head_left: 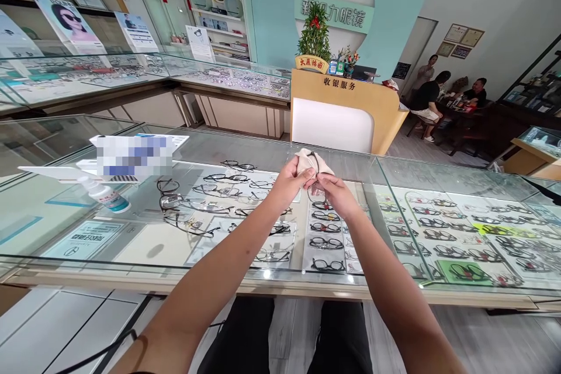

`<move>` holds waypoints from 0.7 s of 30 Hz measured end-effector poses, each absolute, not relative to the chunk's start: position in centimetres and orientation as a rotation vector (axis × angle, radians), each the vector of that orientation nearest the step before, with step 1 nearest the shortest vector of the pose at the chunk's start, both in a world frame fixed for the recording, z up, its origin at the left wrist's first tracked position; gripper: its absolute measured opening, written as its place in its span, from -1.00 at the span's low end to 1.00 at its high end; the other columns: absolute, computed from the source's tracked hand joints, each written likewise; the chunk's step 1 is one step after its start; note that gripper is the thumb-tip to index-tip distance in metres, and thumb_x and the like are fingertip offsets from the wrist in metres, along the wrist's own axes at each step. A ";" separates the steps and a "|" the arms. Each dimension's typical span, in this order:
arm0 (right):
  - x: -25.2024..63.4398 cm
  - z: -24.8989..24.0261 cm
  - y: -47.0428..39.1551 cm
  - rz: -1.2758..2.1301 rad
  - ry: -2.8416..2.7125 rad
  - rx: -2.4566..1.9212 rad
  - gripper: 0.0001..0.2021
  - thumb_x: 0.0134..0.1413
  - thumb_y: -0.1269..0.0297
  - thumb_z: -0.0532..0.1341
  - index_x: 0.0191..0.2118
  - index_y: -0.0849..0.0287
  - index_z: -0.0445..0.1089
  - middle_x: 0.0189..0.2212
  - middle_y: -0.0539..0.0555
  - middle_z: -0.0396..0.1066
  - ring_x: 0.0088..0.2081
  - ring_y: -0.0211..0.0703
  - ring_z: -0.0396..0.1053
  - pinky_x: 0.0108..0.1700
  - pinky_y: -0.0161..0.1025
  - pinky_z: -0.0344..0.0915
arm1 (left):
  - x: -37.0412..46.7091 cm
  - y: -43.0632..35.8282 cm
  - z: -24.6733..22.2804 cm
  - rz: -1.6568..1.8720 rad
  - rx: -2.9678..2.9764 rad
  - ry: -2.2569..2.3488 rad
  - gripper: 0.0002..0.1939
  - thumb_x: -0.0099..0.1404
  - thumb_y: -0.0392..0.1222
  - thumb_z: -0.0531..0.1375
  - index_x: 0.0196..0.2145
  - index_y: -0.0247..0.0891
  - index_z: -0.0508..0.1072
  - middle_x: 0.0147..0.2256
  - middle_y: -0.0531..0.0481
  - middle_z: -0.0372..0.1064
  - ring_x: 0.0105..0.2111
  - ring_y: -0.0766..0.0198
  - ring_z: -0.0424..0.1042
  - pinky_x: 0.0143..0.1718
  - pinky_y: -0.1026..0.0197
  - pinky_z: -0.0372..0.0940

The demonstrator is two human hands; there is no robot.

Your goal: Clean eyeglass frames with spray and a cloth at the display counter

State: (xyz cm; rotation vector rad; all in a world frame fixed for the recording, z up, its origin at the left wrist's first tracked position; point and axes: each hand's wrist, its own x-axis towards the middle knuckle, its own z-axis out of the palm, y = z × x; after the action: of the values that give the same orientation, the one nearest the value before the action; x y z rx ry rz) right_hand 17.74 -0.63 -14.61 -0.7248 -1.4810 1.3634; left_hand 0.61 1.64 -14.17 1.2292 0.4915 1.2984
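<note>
A pale cloth (pixel 307 159) is bunched between my two hands above the glass counter, with a dark glasses frame (pixel 315 162) partly wrapped in it. My left hand (pixel 293 178) pinches the cloth from the left, thumb on top. From the right, my right hand (pixel 335 187) closes its fingers on the cloth and the frame's lower part. The lenses are mostly hidden by cloth and fingers. Several dark glasses (pixel 175 201) lie on the counter at the left, close to a white spray bottle (pixel 107 196) tipped on its side.
Rows of glasses (pixel 326 243) show in the glass counter (pixel 245 280) beneath my hands. Folded white cards (pixel 83 170) stand at its left. Beyond are a wooden cashier desk (pixel 346 93), another display case (pixel 228 85) and people seated at a table at the far right.
</note>
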 end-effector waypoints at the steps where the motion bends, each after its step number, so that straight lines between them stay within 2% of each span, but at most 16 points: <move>1: 17.5 -14.7 -0.7 1.342 -1.523 -0.739 -0.47 0.26 -0.34 0.37 -0.25 0.09 0.72 -0.30 0.10 0.57 -0.30 -0.11 0.33 -0.10 -0.12 0.30 | 0.7 1.5 -14.2 1.309 1.231 0.515 -0.46 0.20 0.17 0.58 -0.12 -0.20 0.48 -0.56 0.21 0.28 -0.60 0.38 0.21 -0.50 0.23 0.29; 5: 16.6 -14.9 -0.9 1.247 -1.650 -0.800 -0.37 0.25 -0.46 0.29 -0.25 0.08 0.72 -0.44 0.04 0.45 -0.34 -0.11 0.29 -0.13 -0.12 0.28 | 0.9 0.9 -14.2 1.407 1.190 0.650 -0.47 0.32 0.33 0.45 -0.21 -0.20 0.48 -0.62 0.21 0.21 -0.68 0.43 0.09 -0.61 0.28 0.14; 7: 16.6 -14.9 -1.0 1.233 -1.639 -0.808 -0.37 0.26 -0.45 0.29 -0.24 0.08 0.72 -0.37 0.06 0.51 -0.32 -0.11 0.29 -0.11 -0.12 0.29 | 0.8 0.9 -14.0 1.405 1.171 0.656 -0.40 0.33 0.43 0.39 -0.23 -0.22 0.51 -0.62 0.17 0.22 -0.67 0.37 0.17 -0.61 0.24 0.20; 9: 16.8 -14.7 -1.1 1.245 -1.591 -0.795 -0.42 0.30 -0.38 0.30 -0.23 0.09 0.72 -0.27 0.09 0.58 -0.28 -0.11 0.31 -0.07 -0.12 0.30 | 0.6 1.1 -13.7 1.379 1.160 0.614 -0.36 0.28 0.47 0.40 -0.23 -0.25 0.53 -0.53 0.07 0.36 -0.58 0.28 0.33 -0.54 0.18 0.32; 12: 17.3 -14.5 -1.1 1.309 -1.464 -0.752 -0.48 0.33 -0.30 0.32 -0.24 0.10 0.71 -0.25 0.12 0.60 -0.25 -0.08 0.33 -0.05 -0.11 0.31 | 0.4 1.4 -13.3 1.330 1.157 0.519 -0.37 0.17 0.34 0.54 -0.16 -0.26 0.55 -0.37 -0.01 0.50 -0.46 0.27 0.42 -0.41 0.16 0.40; 14: 17.4 -14.4 -1.1 1.334 -1.431 -0.735 -0.48 0.31 -0.31 0.33 -0.26 0.09 0.70 -0.27 0.12 0.59 -0.25 -0.07 0.34 -0.07 -0.11 0.31 | 0.4 1.4 -13.4 1.291 1.166 0.479 -0.40 0.13 0.21 0.61 -0.12 -0.24 0.53 -0.45 0.09 0.42 -0.51 0.33 0.34 -0.41 0.19 0.37; 16: 17.2 -14.3 -1.1 1.303 -1.497 -0.758 -0.45 0.27 -0.36 0.33 -0.27 0.09 0.70 -0.28 0.11 0.57 -0.27 -0.08 0.34 -0.10 -0.11 0.31 | 0.5 1.3 -13.6 1.281 1.177 0.492 -0.44 0.15 0.16 0.61 -0.13 -0.22 0.51 -0.55 0.19 0.30 -0.58 0.36 0.27 -0.48 0.21 0.34; 21: 16.1 -14.5 -1.4 1.219 -1.644 -0.811 -0.35 0.24 -0.47 0.28 -0.27 0.10 0.69 -0.38 0.06 0.50 -0.34 -0.13 0.26 -0.14 -0.13 0.27 | 0.8 0.9 -13.9 1.358 1.160 0.626 -0.42 0.30 0.39 0.44 -0.23 -0.23 0.52 -0.69 0.24 0.14 -0.72 0.38 0.10 -0.65 0.22 0.23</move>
State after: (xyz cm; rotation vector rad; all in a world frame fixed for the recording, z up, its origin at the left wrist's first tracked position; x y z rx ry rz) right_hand 16.14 -1.36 -14.50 -0.8111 -1.6444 1.2193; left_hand 0.76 0.86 -13.92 1.1597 0.6261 1.3579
